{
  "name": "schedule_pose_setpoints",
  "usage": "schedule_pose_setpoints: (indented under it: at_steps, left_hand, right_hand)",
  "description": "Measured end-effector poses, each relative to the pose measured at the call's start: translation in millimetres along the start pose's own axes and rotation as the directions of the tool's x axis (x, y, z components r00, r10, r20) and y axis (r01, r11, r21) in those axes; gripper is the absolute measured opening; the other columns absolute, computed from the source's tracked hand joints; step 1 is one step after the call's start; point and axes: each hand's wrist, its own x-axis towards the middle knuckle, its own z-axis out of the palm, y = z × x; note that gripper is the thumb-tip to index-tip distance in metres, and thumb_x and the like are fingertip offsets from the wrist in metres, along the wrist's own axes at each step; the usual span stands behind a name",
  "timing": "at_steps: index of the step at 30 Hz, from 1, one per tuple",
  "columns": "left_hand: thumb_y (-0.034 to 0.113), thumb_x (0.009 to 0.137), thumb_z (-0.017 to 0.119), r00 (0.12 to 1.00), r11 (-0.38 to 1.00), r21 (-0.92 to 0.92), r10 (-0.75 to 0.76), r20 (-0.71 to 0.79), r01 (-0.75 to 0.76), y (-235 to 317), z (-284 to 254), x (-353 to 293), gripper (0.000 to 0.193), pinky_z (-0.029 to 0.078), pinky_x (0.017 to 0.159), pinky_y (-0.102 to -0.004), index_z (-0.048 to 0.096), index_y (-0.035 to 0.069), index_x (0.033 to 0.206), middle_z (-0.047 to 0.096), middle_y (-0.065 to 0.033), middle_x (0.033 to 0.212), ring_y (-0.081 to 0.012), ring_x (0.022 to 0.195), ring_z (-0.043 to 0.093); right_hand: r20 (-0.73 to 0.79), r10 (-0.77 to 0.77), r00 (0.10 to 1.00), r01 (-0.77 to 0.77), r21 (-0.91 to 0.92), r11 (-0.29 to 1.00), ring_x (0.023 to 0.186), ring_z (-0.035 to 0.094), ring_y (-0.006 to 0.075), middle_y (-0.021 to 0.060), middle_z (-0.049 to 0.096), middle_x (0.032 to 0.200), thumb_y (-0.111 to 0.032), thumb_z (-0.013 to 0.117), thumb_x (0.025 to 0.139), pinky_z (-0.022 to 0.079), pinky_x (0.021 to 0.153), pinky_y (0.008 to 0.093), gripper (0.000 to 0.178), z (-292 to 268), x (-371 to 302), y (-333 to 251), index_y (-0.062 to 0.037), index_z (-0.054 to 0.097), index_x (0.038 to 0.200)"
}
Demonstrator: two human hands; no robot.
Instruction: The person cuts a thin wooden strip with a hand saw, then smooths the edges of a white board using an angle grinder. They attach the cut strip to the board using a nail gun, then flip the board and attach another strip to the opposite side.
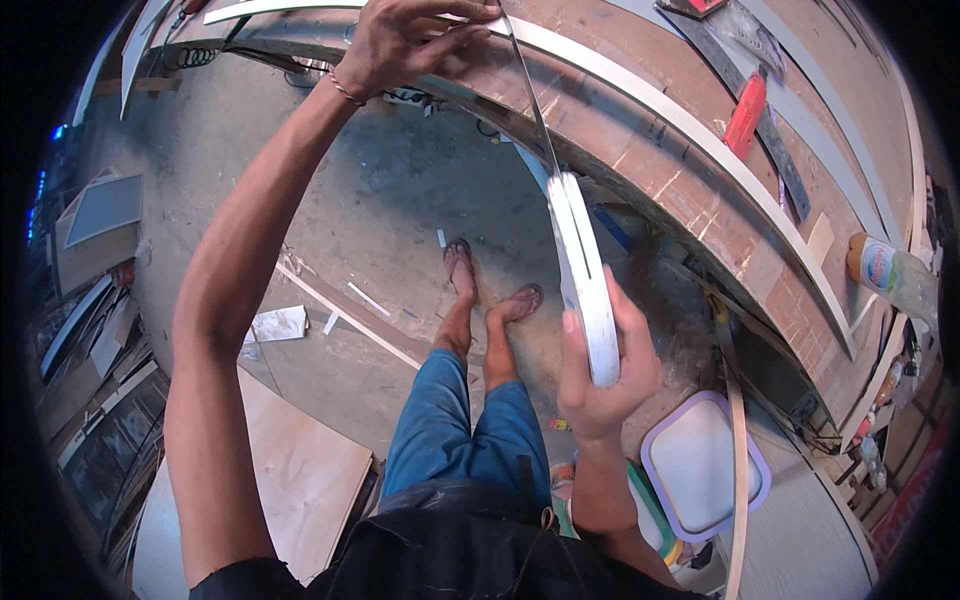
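In the head view, your right hand (628, 385), right of centre, has its fingers closed around the white handle (590, 290) of a saw. Its thin blade (530, 88) slants up to the top edge of the frame, crossing a white strip (658, 102) that curves along the bench (625, 140). Your left hand (390, 50) is at top centre, over the strip, fingers stretched toward the blade; you cannot tell whether they pinch the strip. At upper right lie a red handle (745, 115) and a bottle (890, 275).
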Motion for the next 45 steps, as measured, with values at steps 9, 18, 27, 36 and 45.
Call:
schedule_pose_setpoints:
  at_steps: [9, 18, 27, 36, 45]
  left_hand:
    - [0.014, 0.072, 0.080, 1.000, 1.000, 0.015, -0.016, -0.018, 0.017, 1.2, 2.5, -1.9, 0.023, 0.047, 0.075, -0.0356, 0.077, 0.011, 0.095, 0.062, -0.0065, 0.086, -0.0220, 0.082, 0.058]
    - [0.014, 0.073, 0.080, 1.000, 0.999, 0.032, -0.009, -0.010, 0.009, 3.6, 1.9, -1.9, 0.024, 0.046, 0.073, -0.0352, 0.077, 0.010, 0.096, 0.062, -0.0072, 0.087, -0.0223, 0.082, 0.057]
    - [0.012, 0.072, 0.081, 0.998, 0.997, 0.055, -0.061, 0.000, 0.061, 4.2, 2.0, -3.1, 0.024, 0.047, 0.074, -0.0352, 0.077, 0.010, 0.096, 0.062, -0.0079, 0.088, -0.0231, 0.083, 0.059]
    - [0.012, 0.072, 0.081, 0.995, 0.995, -0.022, -0.096, -0.007, 0.096, 3.9, 4.5, -2.6, 0.024, 0.047, 0.073, -0.0338, 0.077, 0.010, 0.096, 0.062, -0.0077, 0.088, -0.0219, 0.083, 0.059]
    - [0.011, 0.073, 0.080, 0.999, 0.999, -0.003, -0.048, 0.003, 0.048, 4.4, 2.5, 0.1, 0.024, 0.047, 0.071, -0.0344, 0.077, 0.011, 0.097, 0.062, -0.0077, 0.088, -0.0220, 0.082, 0.058]
  right_hand:
    - [-0.031, -0.041, 0.999, 0.042, 0.025, 0.999, 0.084, 0.072, 0.0193, 0.0216, 0.071, 0.100, 0.001, 0.070, 0.080, 0.055, 0.071, 0.0271, 0.042, 9.8, 3.2, 5.5, 0.0075, 0.061, 0.121]
    - [-0.021, -0.007, 1.000, 0.008, 0.014, 1.000, 0.090, 0.069, 0.0178, 0.0207, 0.069, 0.105, 0.000, 0.069, 0.082, 0.054, 0.076, 0.0263, 0.041, 6.5, -8.6, 8.8, 0.0090, 0.060, 0.121]
    - [-0.058, 0.010, 0.998, -0.009, 0.021, 1.000, 0.082, 0.073, 0.0202, 0.0186, 0.072, 0.097, 0.001, 0.071, 0.077, 0.056, 0.069, 0.0279, 0.044, 7.6, -20.3, 19.4, 0.0052, 0.062, 0.120]
    - [-0.048, 0.065, 0.997, -0.063, 0.047, 0.997, 0.075, 0.073, 0.0198, 0.0180, 0.073, 0.093, -0.001, 0.073, 0.077, 0.055, 0.065, 0.0273, 0.044, 19.2, -3.1, 20.6, 0.0058, 0.063, 0.119]
    - [-0.062, 0.003, 0.998, -0.004, -0.011, 1.000, 0.075, 0.073, 0.0190, 0.0193, 0.073, 0.093, -0.001, 0.072, 0.079, 0.055, 0.065, 0.0270, 0.042, 16.7, 3.9, 18.8, 0.0050, 0.063, 0.119]
